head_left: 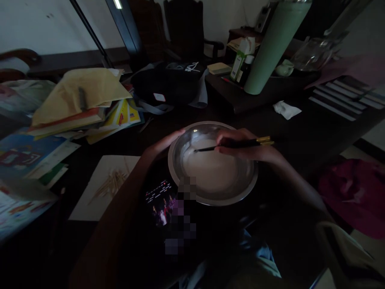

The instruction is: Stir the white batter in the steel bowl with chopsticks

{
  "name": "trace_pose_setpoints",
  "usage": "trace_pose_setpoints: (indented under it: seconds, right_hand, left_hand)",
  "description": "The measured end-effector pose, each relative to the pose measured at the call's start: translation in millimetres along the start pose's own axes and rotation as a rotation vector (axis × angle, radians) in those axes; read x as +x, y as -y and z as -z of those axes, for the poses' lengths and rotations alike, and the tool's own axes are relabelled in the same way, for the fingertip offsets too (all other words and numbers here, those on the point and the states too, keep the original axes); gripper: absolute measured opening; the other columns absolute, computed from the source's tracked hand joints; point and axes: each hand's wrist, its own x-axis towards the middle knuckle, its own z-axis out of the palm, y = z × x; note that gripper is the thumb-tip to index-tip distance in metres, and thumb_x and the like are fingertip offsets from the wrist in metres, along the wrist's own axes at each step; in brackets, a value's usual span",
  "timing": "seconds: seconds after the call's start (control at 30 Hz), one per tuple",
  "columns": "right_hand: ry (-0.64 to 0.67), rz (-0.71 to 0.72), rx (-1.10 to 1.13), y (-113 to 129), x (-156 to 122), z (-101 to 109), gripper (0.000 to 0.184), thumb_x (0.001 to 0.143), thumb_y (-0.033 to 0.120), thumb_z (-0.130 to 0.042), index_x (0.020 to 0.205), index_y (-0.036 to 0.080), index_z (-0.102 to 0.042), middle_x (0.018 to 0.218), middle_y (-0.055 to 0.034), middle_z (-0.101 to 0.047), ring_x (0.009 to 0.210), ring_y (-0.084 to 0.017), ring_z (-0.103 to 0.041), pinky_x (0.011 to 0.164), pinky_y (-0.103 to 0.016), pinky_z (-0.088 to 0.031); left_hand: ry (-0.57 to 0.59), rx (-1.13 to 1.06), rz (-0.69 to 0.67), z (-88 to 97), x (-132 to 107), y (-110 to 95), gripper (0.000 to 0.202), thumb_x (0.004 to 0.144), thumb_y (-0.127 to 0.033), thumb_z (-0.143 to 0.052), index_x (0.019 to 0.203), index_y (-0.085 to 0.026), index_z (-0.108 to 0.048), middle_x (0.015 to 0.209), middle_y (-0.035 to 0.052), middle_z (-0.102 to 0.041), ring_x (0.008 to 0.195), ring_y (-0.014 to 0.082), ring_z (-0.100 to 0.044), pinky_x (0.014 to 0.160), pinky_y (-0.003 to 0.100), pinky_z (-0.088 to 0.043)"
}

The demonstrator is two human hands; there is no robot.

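Observation:
A shiny metal bowl [213, 200] on the dark table holds a pale, milky mixture [210, 168]. My right hand [243, 146] is closed around black chopsticks [242, 143] with gold ends, above the bowl's right side. Their thin tips reach down into the mixture near the left inner wall. Against the bowl's upper left rim, my left hand [165, 143] grips the edge, its fingers partly hidden behind it. Below and left of the bowl lies a phone [162, 206] with a lit screen, partly pixelated.
Thin wooden sticks [112, 184] lie on white paper [87, 210] at left. Books and papers [81, 96] are piled behind them, beside a black bag [168, 86]. A tall green cylinder [275, 48] and a crumpled tissue [287, 110] stand at the back right.

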Motion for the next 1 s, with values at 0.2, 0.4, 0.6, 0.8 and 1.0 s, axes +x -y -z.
trace_pose_setpoints:
  seconds: [0.2,0.4,0.6,0.8,1.0]
  right_hand:
    - [-0.005,-0.096,-0.021,-12,-53,18,0.013,0.082,0.032,-0.053,0.086,0.02,-0.055,0.073,0.0009,-0.06,0.065,-0.011,-0.055,0.057,-0.024,-0.041]
    - [0.157,-0.01,0.016,8,-42,3,0.015,0.081,0.035,-0.056,0.083,0.02,-0.057,0.07,0.0027,-0.059,0.063,-0.009,-0.055,0.057,-0.021,-0.042]
    - [0.031,-0.014,-0.033,5,-2,4,0.015,0.082,0.036,-0.052,0.081,0.021,-0.054,0.076,0.0006,-0.057,0.07,-0.012,-0.052,0.062,-0.026,-0.04]
    - [-0.047,-0.094,-0.042,-15,-44,15,0.014,0.081,0.033,-0.054,0.084,0.02,-0.054,0.073,0.0011,-0.059,0.065,-0.011,-0.055,0.057,-0.024,-0.041]
    - [0.132,0.018,0.045,3,-37,2,0.015,0.081,0.034,-0.055,0.081,0.019,-0.055,0.067,0.0035,-0.056,0.059,-0.007,-0.052,0.054,-0.02,-0.039]
  left_hand:
    - [0.031,0.008,-0.047,0.7,0,1,0.032,0.084,-0.041,-0.048,0.105,-0.022,-0.064,0.079,-0.0003,-0.071,0.072,0.0121,-0.064,0.07,0.022,-0.05]
    - [-0.037,0.011,-0.034,1.6,2,2,0.032,0.084,-0.039,-0.048,0.107,-0.022,-0.063,0.078,-0.0001,-0.07,0.072,0.0138,-0.064,0.071,0.023,-0.051]
    - [-0.022,0.019,-0.002,0.4,-1,1,0.034,0.083,-0.045,-0.048,0.098,-0.02,-0.066,0.081,0.0022,-0.07,0.074,0.0142,-0.064,0.07,0.023,-0.05]
    - [-0.016,0.048,-0.02,-0.3,-2,0,0.034,0.084,-0.044,-0.046,0.101,-0.021,-0.065,0.074,0.0015,-0.069,0.076,0.015,-0.064,0.072,0.024,-0.05]
    - [-0.011,0.037,-0.054,0.1,2,1,0.032,0.086,-0.039,-0.043,0.104,-0.022,-0.064,0.077,-0.0003,-0.069,0.076,0.0134,-0.065,0.072,0.023,-0.05]
